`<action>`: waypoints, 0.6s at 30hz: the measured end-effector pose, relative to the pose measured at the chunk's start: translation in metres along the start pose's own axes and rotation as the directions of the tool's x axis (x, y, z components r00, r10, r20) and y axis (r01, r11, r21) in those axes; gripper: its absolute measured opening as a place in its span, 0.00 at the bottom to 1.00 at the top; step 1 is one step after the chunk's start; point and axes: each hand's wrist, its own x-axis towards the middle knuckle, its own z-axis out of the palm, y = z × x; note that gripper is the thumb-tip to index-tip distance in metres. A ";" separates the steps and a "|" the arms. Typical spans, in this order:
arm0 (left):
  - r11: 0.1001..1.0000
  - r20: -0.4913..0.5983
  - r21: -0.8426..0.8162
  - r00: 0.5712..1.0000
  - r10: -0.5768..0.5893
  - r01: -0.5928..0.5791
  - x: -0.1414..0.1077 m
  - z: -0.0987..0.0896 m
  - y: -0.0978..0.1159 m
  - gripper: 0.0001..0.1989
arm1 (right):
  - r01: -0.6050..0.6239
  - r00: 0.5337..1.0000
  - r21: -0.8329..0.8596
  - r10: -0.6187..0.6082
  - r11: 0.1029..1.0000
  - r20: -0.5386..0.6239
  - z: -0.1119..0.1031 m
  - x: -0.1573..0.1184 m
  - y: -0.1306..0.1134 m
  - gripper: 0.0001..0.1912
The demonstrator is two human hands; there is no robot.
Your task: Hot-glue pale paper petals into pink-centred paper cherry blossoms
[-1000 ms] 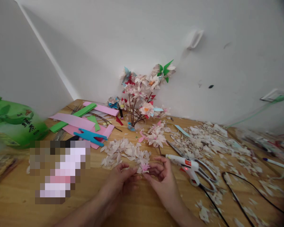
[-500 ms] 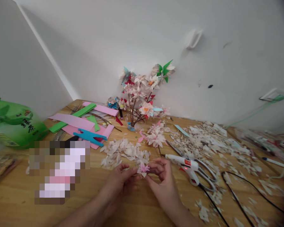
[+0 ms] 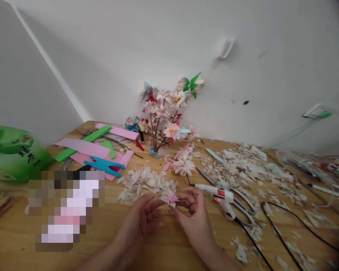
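Note:
A small handmade flower (image 3: 172,198) with a pink fringed centre and a few whitish petals is pinched between the thumb and fingers of my right hand (image 3: 193,210). Close on its left is my left hand (image 3: 147,216), fingers apart and thumb raised; its index fingertip reaches near the petals, and I cannot tell whether it touches them. Just beyond both hands lies a pile of loose pale petals (image 3: 147,180). A finished pinkish-white flower (image 3: 183,165) rests behind the held one. Right of my right hand, a white glue gun (image 3: 219,192) shows a lit red light.
Scissors (image 3: 247,205) lie beneath the glue gun, whose black cord (image 3: 254,241) runs forward. Petal scraps (image 3: 237,165) cover the right side. Flower branches (image 3: 164,113) stand by the wall. Paper strips (image 3: 84,146) and a green bottle (image 3: 14,154) are at left.
My left hand's thumb and fingers have come off the flower and spread apart. My right hand still holds the flower. The whole view has shifted slightly.

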 end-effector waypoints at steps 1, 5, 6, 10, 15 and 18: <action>1.000 0.016 0.000 0.999 0.031 -0.031 0.000 -0.001 -0.002 0.07 | -0.004 1.000 0.010 0.004 1.000 -0.014 0.000 0.001 0.000 0.21; 0.989 0.122 0.061 0.984 0.127 -0.136 0.001 -0.005 -0.011 0.26 | -0.020 0.999 0.023 0.021 1.000 -0.025 0.000 0.004 0.002 0.21; 0.987 0.160 0.071 0.979 0.128 -0.141 0.001 -0.006 -0.014 0.32 | -0.021 0.999 0.026 0.022 0.999 -0.026 0.000 0.004 0.003 0.21; 0.989 0.284 0.073 0.953 0.106 -0.132 0.004 -0.009 -0.022 0.51 | -0.010 1.000 0.022 0.011 1.000 -0.004 -0.003 0.003 0.008 0.21; 0.978 0.368 0.056 0.915 0.167 -0.201 0.007 -0.014 -0.031 0.57 | 0.013 1.000 -0.075 -0.012 0.997 0.016 -0.006 0.002 0.011 0.21; 0.957 0.378 0.082 0.897 0.228 -0.277 0.006 -0.016 -0.036 0.55 | 0.037 0.999 -0.120 -0.033 0.992 0.029 -0.007 0.001 0.011 0.21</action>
